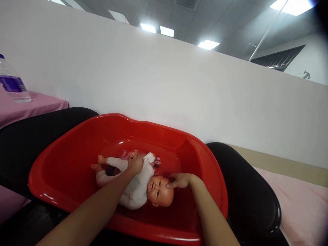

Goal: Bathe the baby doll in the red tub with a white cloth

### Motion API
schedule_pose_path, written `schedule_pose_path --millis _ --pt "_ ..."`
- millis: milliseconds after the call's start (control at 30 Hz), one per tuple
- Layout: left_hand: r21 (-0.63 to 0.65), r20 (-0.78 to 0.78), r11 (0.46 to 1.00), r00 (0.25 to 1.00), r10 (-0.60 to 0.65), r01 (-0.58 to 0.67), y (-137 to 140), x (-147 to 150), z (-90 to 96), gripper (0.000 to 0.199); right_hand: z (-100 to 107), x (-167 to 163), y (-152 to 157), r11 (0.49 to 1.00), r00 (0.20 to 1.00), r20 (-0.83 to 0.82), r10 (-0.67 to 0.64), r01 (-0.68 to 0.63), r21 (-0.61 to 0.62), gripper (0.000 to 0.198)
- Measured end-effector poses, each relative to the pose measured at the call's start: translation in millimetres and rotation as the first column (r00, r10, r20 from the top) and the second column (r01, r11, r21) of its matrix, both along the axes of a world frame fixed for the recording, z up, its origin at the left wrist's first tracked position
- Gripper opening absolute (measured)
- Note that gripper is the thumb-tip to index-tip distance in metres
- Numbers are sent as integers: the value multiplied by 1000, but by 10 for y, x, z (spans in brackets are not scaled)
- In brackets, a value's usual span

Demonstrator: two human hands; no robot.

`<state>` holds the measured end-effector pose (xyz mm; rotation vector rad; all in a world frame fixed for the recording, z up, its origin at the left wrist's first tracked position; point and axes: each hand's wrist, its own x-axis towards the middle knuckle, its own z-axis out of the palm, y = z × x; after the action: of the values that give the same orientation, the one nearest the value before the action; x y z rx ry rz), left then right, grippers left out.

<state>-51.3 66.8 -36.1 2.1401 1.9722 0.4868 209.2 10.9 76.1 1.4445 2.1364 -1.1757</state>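
A baby doll (139, 189) in white clothes lies on its side in a red baby bathtub (64, 164), head to the right and bare feet to the left. My left hand (136, 164) is closed against the doll's clothed front, its fingertips partly hidden. At the other end, my right hand (180, 180) holds the doll's bald head, thumb on the forehead and fingers behind the crown. Beyond the doll's body are small pink patterned pieces (157, 162), too small to make out.
Black rounded surfaces (246, 184) flank the tub on both sides. A plastic bottle with a purple label (12, 83) stands on a pink-covered table (43, 102) at left. A white partition (164, 85) rises behind the tub. Pink cloth (302, 205) lies at right.
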Motion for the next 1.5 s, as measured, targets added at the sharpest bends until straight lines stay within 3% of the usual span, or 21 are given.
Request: schedule_pose_path --millis 333,700,1000,1233,1500 --pt "-23 11 1000 1000 16 -16 12 13 -2 37 -112 47 47 999 1000 -12 27 -27 -20 76" --pt "-24 12 1000 1000 14 -13 31 2 -25 34 -7 -13 -12 999 1000 -3 -10 10 -46 79" --pt "-89 16 996 1000 11 -9 -26 43 135 34 34 -39 -26 999 999 35 -3 4 -32 79" --pt "-95 37 995 999 -1 4 40 34 43 36 7 -33 -18 1000 1000 20 6 -6 -23 80" --pt "-100 53 995 998 -17 22 58 29 36 33 -152 69 60 1000 999 48 -25 25 16 96"
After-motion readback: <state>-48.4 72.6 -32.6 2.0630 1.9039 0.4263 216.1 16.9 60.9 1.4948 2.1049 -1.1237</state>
